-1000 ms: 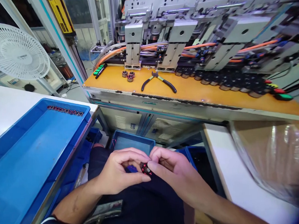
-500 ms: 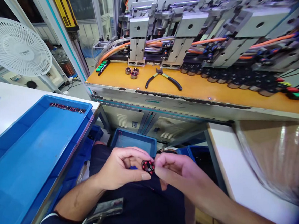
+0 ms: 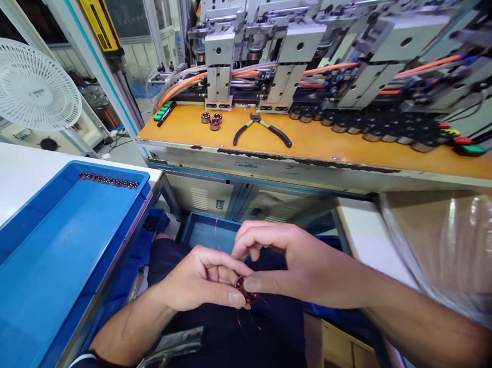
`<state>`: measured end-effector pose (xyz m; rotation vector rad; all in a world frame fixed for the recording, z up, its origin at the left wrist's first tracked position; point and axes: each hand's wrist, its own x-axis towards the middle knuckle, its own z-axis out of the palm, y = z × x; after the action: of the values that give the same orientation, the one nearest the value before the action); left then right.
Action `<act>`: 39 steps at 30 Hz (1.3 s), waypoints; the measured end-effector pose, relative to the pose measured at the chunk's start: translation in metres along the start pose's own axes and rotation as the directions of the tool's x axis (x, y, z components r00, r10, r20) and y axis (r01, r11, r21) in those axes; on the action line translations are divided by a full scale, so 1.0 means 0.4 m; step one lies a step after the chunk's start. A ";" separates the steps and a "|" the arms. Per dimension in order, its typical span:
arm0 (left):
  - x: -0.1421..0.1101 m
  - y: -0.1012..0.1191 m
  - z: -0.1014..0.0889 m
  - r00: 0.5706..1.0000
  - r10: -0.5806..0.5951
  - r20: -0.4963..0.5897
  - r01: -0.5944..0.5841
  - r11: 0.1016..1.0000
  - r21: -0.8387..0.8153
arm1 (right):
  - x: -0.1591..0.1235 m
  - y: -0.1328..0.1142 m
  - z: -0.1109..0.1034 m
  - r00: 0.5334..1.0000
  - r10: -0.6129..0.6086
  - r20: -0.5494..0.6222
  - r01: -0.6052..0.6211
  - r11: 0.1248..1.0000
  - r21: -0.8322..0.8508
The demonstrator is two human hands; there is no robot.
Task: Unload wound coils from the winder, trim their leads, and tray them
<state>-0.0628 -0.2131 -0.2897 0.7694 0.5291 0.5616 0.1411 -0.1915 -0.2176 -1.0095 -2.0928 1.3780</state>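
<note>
Over my lap, both hands pinch one small round wound coil part [image 3: 244, 288], black with red copper wire. My left hand [image 3: 197, 284] grips it from the left with thumb and fingertips closed. My right hand [image 3: 288, 262] holds its right side between thumb and fingers, with the index finger arched above. Thin red wire ends [image 3: 240, 317] hang below the part, and one strand rises above my hands.
A large blue tray [image 3: 47, 274] on the white table at left holds a row of small coil parts [image 3: 108, 181]. A small blue bin [image 3: 209, 233] sits past my knees. The orange bench [image 3: 331, 145] ahead carries pliers [image 3: 261, 128], three coils [image 3: 211, 120] and a winding machine. White fan [image 3: 23, 84] far left.
My right hand has risen and moved left over the coil part, its fingers arching above it. The part now sits lower between both thumbs, with loose wire ends showing.
</note>
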 end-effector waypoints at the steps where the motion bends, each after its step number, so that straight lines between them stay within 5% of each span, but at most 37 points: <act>1: -0.001 -0.002 0.001 1.000 0.001 0.022 -0.001 1.000 -0.010 | 0.009 -0.004 0.003 0.999 -0.015 0.028 0.015 1.000 0.000; 9: -0.013 -0.011 -0.003 0.999 0.014 0.045 -0.013 1.000 -0.028 | 0.025 0.004 0.028 0.999 -0.042 0.024 0.041 0.998 0.049; 14: -0.012 -0.017 -0.005 0.998 0.033 -0.046 -0.032 0.999 0.010 | 0.007 0.002 0.040 0.993 0.035 -0.112 -0.033 0.999 0.021; 19: -0.010 -0.026 -0.003 0.976 0.197 -0.094 -0.196 0.980 0.014 | -0.025 0.011 0.039 0.959 0.162 -0.233 -0.149 0.986 0.073; 25: -0.011 -0.026 0.005 0.952 0.297 -0.070 -0.298 0.955 0.001 | -0.045 0.001 0.043 0.930 0.345 -0.130 -0.310 0.922 0.230; 33: -0.010 -0.027 0.004 0.964 0.260 -0.057 -0.259 0.966 0.019 | -0.047 -0.003 0.051 0.925 0.380 0.010 -0.377 0.915 0.144; 39: 0.001 -0.046 -0.006 0.965 0.260 0.031 -0.253 0.957 -0.146 | -0.047 -0.009 0.051 0.938 0.345 0.023 -0.346 0.931 0.114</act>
<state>-0.0590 -0.2227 -0.3052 0.7196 0.3404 0.8097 0.1378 -0.2189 -0.2218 -1.3752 -1.8712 1.6460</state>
